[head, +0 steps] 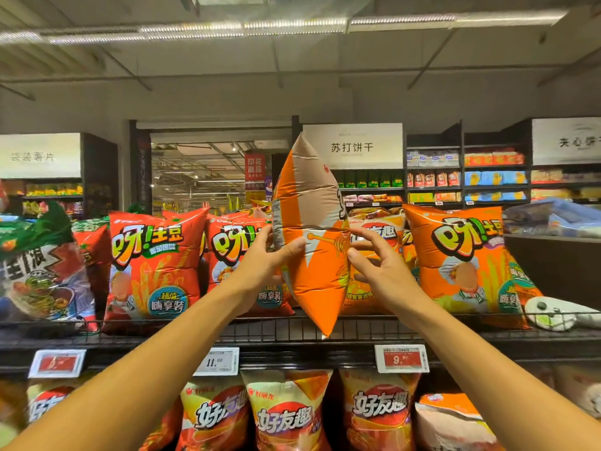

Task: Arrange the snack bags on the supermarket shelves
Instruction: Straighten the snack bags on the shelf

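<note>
The left hand [260,255] grips the orange snack bag [312,239] edge-on above the top shelf's front edge [292,333]; the right hand [377,265] hovers beside it, fingers loose. Turning the bag face-forward before seating it between the neighbouring bags should work best.

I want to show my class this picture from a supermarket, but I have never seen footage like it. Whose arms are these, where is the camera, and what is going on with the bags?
There is no machine here: a person wears one wide-angle camera on the head, so you see their own bare arms reaching forward. The left hand grips the puffy orange and beige snack bag, turned edge-on and upright above the black wire shelf. The right hand is at the bag's other side, fingers spread; whether it touches is unclear. Standing on the shelf are red potato-stick bags on the left and an orange potato-stick bag on the right. White price tags hang below, above more bags.
</note>
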Tool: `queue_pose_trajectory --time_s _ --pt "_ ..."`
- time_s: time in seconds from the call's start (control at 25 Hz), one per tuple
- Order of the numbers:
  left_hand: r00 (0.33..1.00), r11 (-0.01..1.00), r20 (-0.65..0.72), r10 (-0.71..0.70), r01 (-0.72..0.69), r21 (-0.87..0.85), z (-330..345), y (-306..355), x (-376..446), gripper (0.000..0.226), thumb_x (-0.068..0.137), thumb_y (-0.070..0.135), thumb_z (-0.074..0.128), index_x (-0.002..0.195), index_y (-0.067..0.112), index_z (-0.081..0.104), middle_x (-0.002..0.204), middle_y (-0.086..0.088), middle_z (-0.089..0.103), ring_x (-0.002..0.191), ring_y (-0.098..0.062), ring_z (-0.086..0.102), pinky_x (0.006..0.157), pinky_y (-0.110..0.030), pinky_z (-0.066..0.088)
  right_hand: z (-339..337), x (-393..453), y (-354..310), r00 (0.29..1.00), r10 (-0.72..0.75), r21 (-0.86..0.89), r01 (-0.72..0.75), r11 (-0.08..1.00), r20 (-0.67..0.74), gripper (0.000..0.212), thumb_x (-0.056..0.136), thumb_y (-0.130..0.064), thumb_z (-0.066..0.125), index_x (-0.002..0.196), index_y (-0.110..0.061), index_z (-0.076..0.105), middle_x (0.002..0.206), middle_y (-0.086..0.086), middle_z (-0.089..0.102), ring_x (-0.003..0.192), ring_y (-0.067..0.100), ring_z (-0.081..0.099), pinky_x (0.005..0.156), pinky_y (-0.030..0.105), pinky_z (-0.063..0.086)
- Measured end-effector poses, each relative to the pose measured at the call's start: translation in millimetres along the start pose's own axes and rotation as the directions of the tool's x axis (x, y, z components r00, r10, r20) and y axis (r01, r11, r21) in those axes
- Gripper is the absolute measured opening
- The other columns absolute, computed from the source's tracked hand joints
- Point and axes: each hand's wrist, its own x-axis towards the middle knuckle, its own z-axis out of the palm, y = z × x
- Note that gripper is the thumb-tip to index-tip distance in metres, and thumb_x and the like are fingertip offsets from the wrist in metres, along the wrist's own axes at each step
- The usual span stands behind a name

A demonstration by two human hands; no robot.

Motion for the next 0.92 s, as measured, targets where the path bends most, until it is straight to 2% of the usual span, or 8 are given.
queue_pose_trajectory --time_s 0.08,0.24,0.44,0.56,0.64,0.72,0.8,0.92 --pt "1.000 0.999 0.019 -0.012 0.013 -0.032 -3.4 -0.9 -0.5 0.061 0.066 0.052 0.082 0.120 0.043 0.054 0.123 0.009 0.066 0.105 -0.005 0.067 0.067 -0.033 0.060 -4.8 0.8 0.0 1.000 0.015 0.023 -0.015 1.000 0.008 0.035 0.096 -0.027 0.063 0.125 -0.042 0.052 0.119 -0.011 0.058 0.108 0.007 0.061 0.072 0.015 0.056" --pt "0.989 0.974 0.144 -0.038 0.069 -0.214 -8.6 -4.9 -2.2 0.103 0.044 0.059 0.091 0.132 0.020 0.054 0.121 -0.003 0.070 0.112 -0.024 0.065 0.083 -0.047 0.056 -18.5 4.9 5.7 0.988 0.157 0.198 -0.156 0.968 0.010 0.046 0.090 -0.041 0.060 0.134 -0.033 0.051 0.133 -0.006 0.058 0.124 0.012 0.057 0.101 0.041 0.051" --pt "0.941 0.930 0.339 0.006 0.119 -0.349 -15.1 -8.7 -5.3 0.075 0.059 0.056 0.087 0.124 0.024 0.066 0.126 -0.007 0.068 0.115 -0.025 0.065 0.086 -0.042 0.057 -28.0 6.7 15.3 0.937 0.258 0.236 -0.312 0.920 0.234 0.069 0.091 -0.049 0.063 0.151 -0.023 0.040 0.146 0.004 0.056 0.137 0.025 0.050 0.115 0.055 0.034" --pt "0.942 0.922 0.335 0.012 0.119 -0.368 -18.6 -10.1 -1.1 0.081 0.068 0.054 0.082 0.137 0.022 0.054 0.137 -0.010 0.061 0.123 -0.029 0.060 0.093 -0.045 0.055 -26.4 3.5 15.2 0.941 0.257 0.198 -0.302 0.933 0.222 0.071 0.087 -0.048 0.064 0.149 -0.019 0.043 0.140 0.005 0.061 0.131 0.027 0.055 0.110 0.052 0.042" --pt "0.966 0.951 0.256 0.019 0.062 -0.303 -20.6 -13.0 1.6 0.069 0.081 0.050 0.071 0.140 0.021 0.050 0.139 -0.011 0.058 0.126 -0.030 0.058 0.098 -0.051 0.052 -24.4 2.8 16.3 0.959 0.248 0.157 -0.268 0.950 0.138 0.073 0.083 -0.046 0.060 0.148 -0.016 0.045 0.140 0.006 0.060 0.129 0.025 0.056 0.109 0.053 0.043" --pt "0.995 0.988 0.080 -0.051 0.062 -0.139 -21.6 -13.9 4.4 0.048 0.089 0.048 0.059 0.130 0.024 0.058 0.132 -0.009 0.063 0.117 -0.028 0.064 0.094 -0.054 0.053 -20.4 2.7 14.2 0.974 0.215 0.099 -0.221 0.970 0.067 0.074 0.078 -0.048 0.062 0.145 -0.018 0.048 0.135 0.002 0.062 0.120 0.013 0.060 0.095 0.038 0.052" --pt "0.994 0.997 -0.069 -0.082 0.082 -0.003 -21.5 -15.5 5.4 0.026 0.093 0.046 0.053 0.110 0.031 0.067 0.117 -0.005 0.069 0.095 -0.019 0.071 0.080 -0.043 0.058 -15.9 4.6 14.9 0.986 0.168 0.087 -0.168 0.982 0.007 0.060 0.075 -0.047 0.064 0.130 -0.025 0.056 0.117 -0.009 0.068 0.099 -0.004 0.066 0.071 0.014 0.053" --pt "0.998 0.998 0.001 -0.066 0.066 -0.014 -21.7 -20.1 5.4 0.034 0.092 0.052 0.057 0.118 0.032 0.064 0.120 0.000 0.070 0.106 -0.019 0.069 0.089 -0.041 0.055 -9.8 10.2 18.2 0.989 0.135 0.085 -0.130 0.988 -0.054 0.050 0.074 -0.046 0.065 0.121 -0.029 0.061 0.110 -0.013 0.069 0.094 -0.006 0.067 0.068 0.010 0.051"
